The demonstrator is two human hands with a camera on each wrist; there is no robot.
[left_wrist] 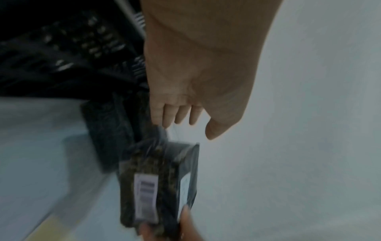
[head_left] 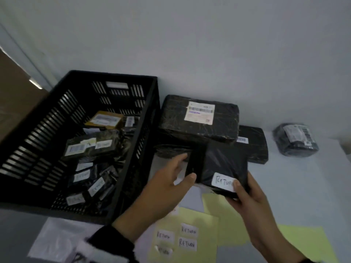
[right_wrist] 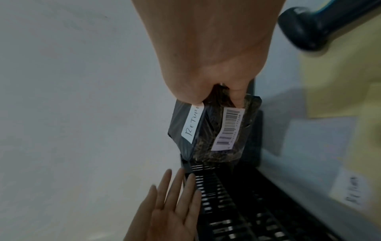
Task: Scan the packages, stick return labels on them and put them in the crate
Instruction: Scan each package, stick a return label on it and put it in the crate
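One crate, four packages outside it (one held).

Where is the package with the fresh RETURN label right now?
In the head view the labelled package is held in the right hand, just right of the crate and in front of the stacked packages.

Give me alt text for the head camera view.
The right hand grips a black package bearing a RETURN label, the open left hand beside it. A black crate of labelled packages sits left.
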